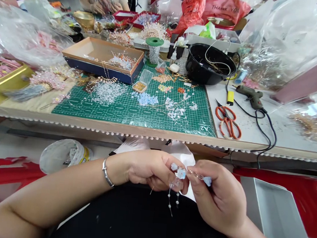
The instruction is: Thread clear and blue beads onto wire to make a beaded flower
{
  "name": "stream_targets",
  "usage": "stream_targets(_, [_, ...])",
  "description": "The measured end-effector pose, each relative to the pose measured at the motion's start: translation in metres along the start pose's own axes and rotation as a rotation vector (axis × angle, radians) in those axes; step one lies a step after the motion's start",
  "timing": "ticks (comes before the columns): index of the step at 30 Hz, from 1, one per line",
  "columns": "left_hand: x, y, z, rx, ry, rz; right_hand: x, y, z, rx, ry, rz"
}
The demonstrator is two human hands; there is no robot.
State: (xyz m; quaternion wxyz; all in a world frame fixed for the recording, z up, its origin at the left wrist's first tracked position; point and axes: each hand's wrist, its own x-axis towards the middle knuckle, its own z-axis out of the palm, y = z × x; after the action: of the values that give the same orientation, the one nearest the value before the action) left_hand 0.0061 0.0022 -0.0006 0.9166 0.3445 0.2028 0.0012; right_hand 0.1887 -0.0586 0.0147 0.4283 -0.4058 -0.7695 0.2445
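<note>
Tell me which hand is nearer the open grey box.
Right. The right hand is just left of the open grey box, not touching it; the left hand is farther left, beyond the right hand.

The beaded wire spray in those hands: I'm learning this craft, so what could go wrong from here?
The dangling bead strands hang free below the left hand and might snag or tangle. The beaded wire spray looks thin-wired, so pressure from the right hand could kink it. A bare wire end pokes out below the left hand and could prick skin.
</note>
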Motion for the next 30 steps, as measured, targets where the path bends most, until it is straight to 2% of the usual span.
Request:
stream_targets(2, [-0.003, 0.002, 0.002, 0.017, 0.048, 0.048, 0.002, 0.001, -0.001, -0.026, 0.029, 0.107])
stream_targets(4, [-0.005, 0.003, 0.001, 0.038, 0.139, 0.114, 0.004, 0.003, -0.002, 0.065, 0.054, 0.289])
stream_targets(8, [-0.01, 0.006, -0.007, 0.105, 0.306, 0.236, 0.01, 0.011, -0.001, 0.557, 0.033, 0.625])
stream_targets(10, [-0.012, 0.009, -0.008, 0.233, 0.35, 0.273, 0.012, 0.012, 0.0, 0.733, -0.015, 0.706])
stream_targets(13, [-0.014, 0.014, -0.005, 0.412, 0.421, 0.291, 0.014, 0.01, 0.001, 0.821, -0.069, 0.78])
stream_targets(15, [-0.014, 0.015, -0.002, 0.37, 0.405, 0.293, 0.015, 0.007, 0.001, 0.822, -0.064, 0.826])
stream_targets(21, [-0.008, 0.004, -0.003, 0.014, 0.196, 0.245, 0.017, 0.005, 0.001, 0.756, -0.134, 0.869])
stream_targets(26, [-0.003, -0.003, -0.006, -0.113, 0.132, 0.222, 0.017, 0.007, 0.001, 0.726, -0.144, 0.881])
stream_targets(30, [-0.002, -0.007, -0.007, -0.126, 0.125, 0.242, 0.017, 0.009, 0.002, 0.741, -0.148, 0.821])
